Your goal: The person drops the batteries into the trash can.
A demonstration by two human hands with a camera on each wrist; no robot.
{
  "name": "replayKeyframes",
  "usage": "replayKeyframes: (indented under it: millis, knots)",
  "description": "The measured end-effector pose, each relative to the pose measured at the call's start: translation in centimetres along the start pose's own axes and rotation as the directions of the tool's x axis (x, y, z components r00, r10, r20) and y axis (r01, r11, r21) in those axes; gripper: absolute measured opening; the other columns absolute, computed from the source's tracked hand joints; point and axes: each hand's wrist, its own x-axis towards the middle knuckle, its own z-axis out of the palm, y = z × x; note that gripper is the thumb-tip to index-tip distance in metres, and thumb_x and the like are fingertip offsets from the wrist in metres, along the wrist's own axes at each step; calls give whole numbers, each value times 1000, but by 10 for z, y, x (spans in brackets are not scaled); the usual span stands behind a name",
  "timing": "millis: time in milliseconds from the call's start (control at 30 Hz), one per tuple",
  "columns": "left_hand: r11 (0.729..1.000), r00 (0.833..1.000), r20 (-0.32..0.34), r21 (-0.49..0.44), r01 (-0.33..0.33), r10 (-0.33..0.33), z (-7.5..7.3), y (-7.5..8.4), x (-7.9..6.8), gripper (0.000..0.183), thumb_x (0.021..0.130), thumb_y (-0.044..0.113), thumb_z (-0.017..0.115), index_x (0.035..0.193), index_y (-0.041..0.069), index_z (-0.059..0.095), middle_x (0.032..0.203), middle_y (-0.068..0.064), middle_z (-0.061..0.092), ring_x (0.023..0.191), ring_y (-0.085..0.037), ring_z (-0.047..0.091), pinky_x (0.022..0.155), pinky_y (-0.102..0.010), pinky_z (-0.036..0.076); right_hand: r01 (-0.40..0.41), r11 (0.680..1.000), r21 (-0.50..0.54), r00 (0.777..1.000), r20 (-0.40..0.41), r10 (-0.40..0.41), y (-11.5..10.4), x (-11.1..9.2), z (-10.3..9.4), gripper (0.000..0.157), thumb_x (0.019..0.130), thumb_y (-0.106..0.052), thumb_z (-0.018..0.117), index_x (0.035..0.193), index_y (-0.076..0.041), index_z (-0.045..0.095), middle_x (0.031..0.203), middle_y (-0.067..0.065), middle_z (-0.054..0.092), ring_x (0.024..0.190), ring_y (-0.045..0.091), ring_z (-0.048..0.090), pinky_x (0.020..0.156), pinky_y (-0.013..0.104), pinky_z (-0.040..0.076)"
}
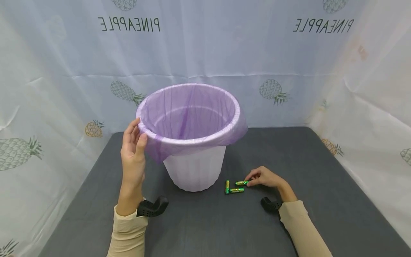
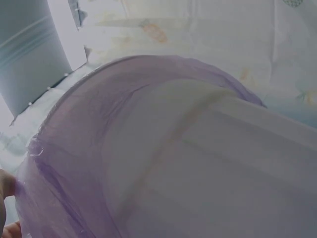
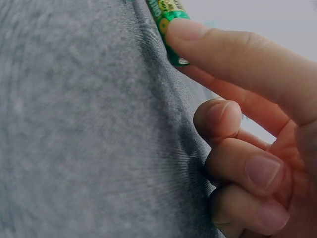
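Observation:
A white trash bin stands upright on the dark table, lined with a purple plastic bag folded over its rim. My left hand grips the rim at its left side, thumb outside, through the bag. In the left wrist view only bits of its fingers show at the edge, by the bag. My right hand pinches the end of a green battery between thumb and index finger, low at the table. Just left of it lie two more batteries, one upright in view and one sideways.
The dark table has a curtain with pineapple prints behind it and at both sides. Each wrist wears a black camera mount. The bin stands left of the batteries.

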Motion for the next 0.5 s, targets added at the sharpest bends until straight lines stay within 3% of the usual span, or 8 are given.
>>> replayKeyframes:
  millis: [500]
  knots:
    - [1000,1000,2,7,5,-5,1,2,-1,43,95,8,49,138,11,45,131,3,51,125,-11,44,104,-16,35,-14,1000,-10,998,-57,13,-9,-2,-4,19,85,-8,69,98,7,71,65,17,53,55,-3,38,52,19,38]
